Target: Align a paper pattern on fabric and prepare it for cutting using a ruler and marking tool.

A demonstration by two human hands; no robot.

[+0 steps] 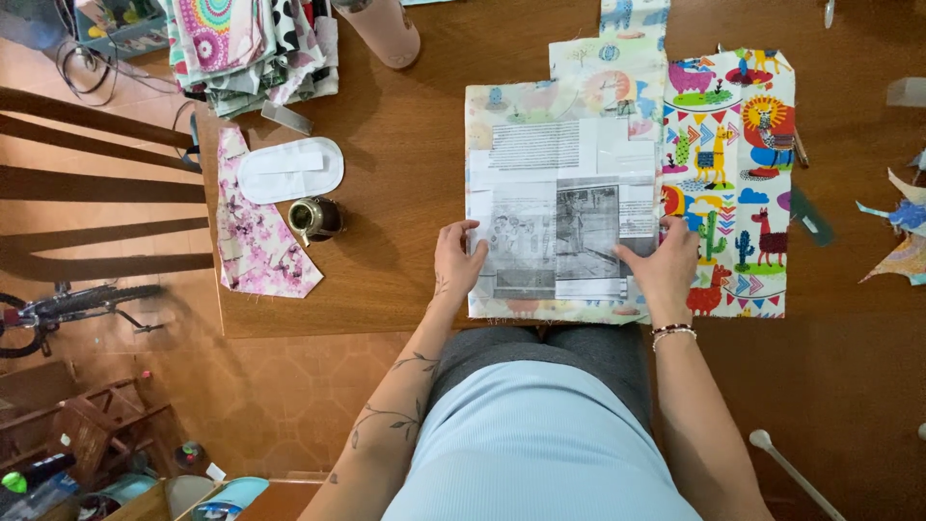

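A grey newspaper sheet (564,207) lies flat on a piece of colourful printed fabric (733,174) with cartoon animals and cactuses, on a brown wooden table (405,193). My left hand (457,262) presses the sheet's lower left corner with fingers spread. My right hand (666,270), a beaded bracelet on its wrist, presses the sheet's lower right edge where it meets the bright fabric. Neither hand grips anything; both rest flat on the paper.
A pink floral fabric piece (253,236), a white oval pad (289,170) and a small metal cup (313,218) sit at the left. Folded fabrics (251,43) are stacked at the top left. Fabric scraps (902,227) lie at the right edge. A wooden chair (87,183) stands beside the table.
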